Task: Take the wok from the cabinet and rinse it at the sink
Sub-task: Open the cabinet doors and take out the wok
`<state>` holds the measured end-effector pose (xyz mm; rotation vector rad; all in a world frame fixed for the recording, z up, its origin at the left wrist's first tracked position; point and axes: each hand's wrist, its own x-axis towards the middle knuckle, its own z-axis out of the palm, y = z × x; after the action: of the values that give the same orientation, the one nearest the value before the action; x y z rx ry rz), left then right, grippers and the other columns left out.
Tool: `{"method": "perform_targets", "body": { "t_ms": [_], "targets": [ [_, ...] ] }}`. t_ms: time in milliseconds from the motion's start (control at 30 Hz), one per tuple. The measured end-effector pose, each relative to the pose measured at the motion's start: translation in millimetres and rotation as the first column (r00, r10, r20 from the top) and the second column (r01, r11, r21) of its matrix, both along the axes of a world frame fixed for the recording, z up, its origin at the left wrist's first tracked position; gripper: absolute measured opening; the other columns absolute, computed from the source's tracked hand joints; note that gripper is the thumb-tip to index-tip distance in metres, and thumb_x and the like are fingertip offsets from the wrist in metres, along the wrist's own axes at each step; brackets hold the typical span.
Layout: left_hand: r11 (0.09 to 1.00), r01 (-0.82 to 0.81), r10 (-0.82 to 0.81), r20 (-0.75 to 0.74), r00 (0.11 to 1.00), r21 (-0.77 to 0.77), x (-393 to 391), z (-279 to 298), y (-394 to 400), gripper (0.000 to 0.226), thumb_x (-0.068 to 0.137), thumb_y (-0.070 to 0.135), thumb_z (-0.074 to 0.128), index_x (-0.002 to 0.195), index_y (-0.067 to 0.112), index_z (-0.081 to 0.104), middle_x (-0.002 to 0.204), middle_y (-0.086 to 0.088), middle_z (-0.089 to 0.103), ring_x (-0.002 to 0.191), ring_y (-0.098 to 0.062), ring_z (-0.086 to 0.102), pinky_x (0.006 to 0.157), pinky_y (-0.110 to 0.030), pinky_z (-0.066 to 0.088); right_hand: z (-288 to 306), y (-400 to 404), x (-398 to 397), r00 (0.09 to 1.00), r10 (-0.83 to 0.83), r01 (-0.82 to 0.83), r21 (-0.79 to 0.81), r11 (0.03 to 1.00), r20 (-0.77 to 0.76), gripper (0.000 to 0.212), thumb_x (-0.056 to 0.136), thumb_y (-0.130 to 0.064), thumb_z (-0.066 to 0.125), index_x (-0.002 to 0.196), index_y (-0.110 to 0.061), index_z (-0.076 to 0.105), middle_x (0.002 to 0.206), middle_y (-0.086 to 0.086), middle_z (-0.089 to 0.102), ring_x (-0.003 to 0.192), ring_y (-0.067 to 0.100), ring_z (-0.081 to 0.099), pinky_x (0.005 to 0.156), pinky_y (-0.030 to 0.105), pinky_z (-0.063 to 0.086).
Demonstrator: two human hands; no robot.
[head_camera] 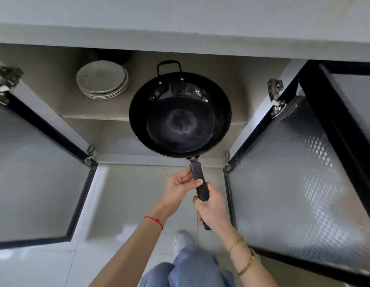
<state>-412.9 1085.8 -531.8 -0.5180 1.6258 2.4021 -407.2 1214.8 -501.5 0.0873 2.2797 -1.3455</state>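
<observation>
While both arms reach forward, right hand [212,206] grips wok [180,114] handle, left hand [180,184] pinches it higher

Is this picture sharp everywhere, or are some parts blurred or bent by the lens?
Head view: the wok and the plates are fairly sharp; the glass doors at both sides are smeared and show glare patches; the wide lens bends the cabinet's edges outward; both hands, left and right, look clear on the handle.
</observation>
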Motion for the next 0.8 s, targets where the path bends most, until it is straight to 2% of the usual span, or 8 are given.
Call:
{"method": "perform_targets", "body": {
  "t_ms": [133,233,367,433,533,633,700,800],
  "targets": [
    [1.0,-0.019,0.018,0.101,0.995,0.013,50,50,15,0.039,0.083,-0.006,0.069,0.122,-0.001,0.065,0.119,-0.022,0.069,0.105,-0.023,0.064,0.101,-0.034,0.049,48,18,45,0.998,0.031,-0.034,0.054,0.998,0.046,0.014,0.084,-0.003,0.062,0.086,-0.015,0.053,0.061,0.011,0.052,0.037,0.015,0.049,0.037,0.026,0.041],
    [0.999,-0.038,0.034,0.168,0.985,0.021,92,96,26,0.039,0.084,-0.006,0.068,0.123,-0.001,0.065,0.121,-0.021,0.068,0.106,-0.024,0.065,0.099,-0.031,0.052,92,26,85,0.996,0.014,-0.021,0.078,0.997,0.087,0.009,0.084,-0.006,0.064,0.088,-0.01,0.057,0.068,0.014,0.059,0.048,0.013,0.055,0.047,0.031,0.049],
    [0.997,-0.077,0.071,0.224,0.972,0.019,148,168,42,0.039,0.085,-0.007,0.067,0.123,0.0,0.065,0.118,-0.017,0.071,0.106,-0.021,0.068,0.087,-0.022,0.054,164,38,139,0.985,-0.001,-0.007,0.044,0.999,0.174,0.01,0.087,-0.005,0.063,0.096,-0.005,0.059,0.07,0.01,0.06,0.043,0.003,0.058,0.044,0.022,0.049],
    [0.994,-0.105,0.092,0.25,0.964,0.039,174,203,50,0.037,0.085,-0.007,0.067,0.121,0.0,0.066,0.118,-0.016,0.072,0.107,-0.023,0.068,0.084,-0.02,0.054,199,44,165,0.979,-0.001,-0.004,0.027,1.0,0.202,0.013,0.089,-0.009,0.063,0.101,-0.011,0.06,0.068,0.01,0.061,0.041,0.007,0.057,0.044,0.026,0.051],
    [0.99,-0.119,0.094,0.265,0.96,0.081,211,250,58,0.038,0.085,-0.006,0.068,0.122,0.001,0.066,0.119,-0.014,0.071,0.113,-0.026,0.067,0.085,-0.02,0.054,248,54,200,0.975,0.005,-0.004,-0.008,1.0,0.223,0.009,0.09,-0.011,0.064,0.098,-0.013,0.06,0.067,0.012,0.06,0.039,0.018,0.053,0.04,0.031,0.051],
    [0.99,-0.114,0.089,0.256,0.962,0.083,242,293,64,0.039,0.085,-0.003,0.069,0.124,0.002,0.065,0.119,-0.012,0.071,0.114,-0.026,0.067,0.086,-0.021,0.054,292,62,229,0.979,0.016,-0.016,0.003,1.0,0.201,0.015,0.09,-0.012,0.065,0.105,-0.012,0.061,0.08,0.017,0.064,0.04,0.017,0.054,0.041,0.028,0.053],
    [0.989,-0.129,0.106,0.252,0.962,0.078,259,319,69,0.04,0.085,-0.003,0.07,0.124,0.003,0.065,0.119,-0.012,0.072,0.114,-0.025,0.067,0.087,-0.021,0.054,314,66,245,0.983,0.029,-0.035,0.028,0.999,0.179,0.023,0.09,-0.014,0.066,0.112,-0.014,0.061,0.088,0.013,0.066,0.047,0.014,0.059,0.046,0.021,0.055],
    [0.986,-0.146,0.124,0.237,0.964,0.077,283,354,73,0.04,0.084,-0.004,0.07,0.123,0.004,0.066,0.117,-0.011,0.073,0.112,-0.024,0.068,0.087,-0.022,0.054,340,73,267,0.985,0.058,-0.068,0.053,0.996,0.162,0.029,0.089,-0.018,0.068,0.117,-0.016,0.06,0.096,0.011,0.064,0.058,0.017,0.065,0.051,0.02,0.057]
  ]
}}
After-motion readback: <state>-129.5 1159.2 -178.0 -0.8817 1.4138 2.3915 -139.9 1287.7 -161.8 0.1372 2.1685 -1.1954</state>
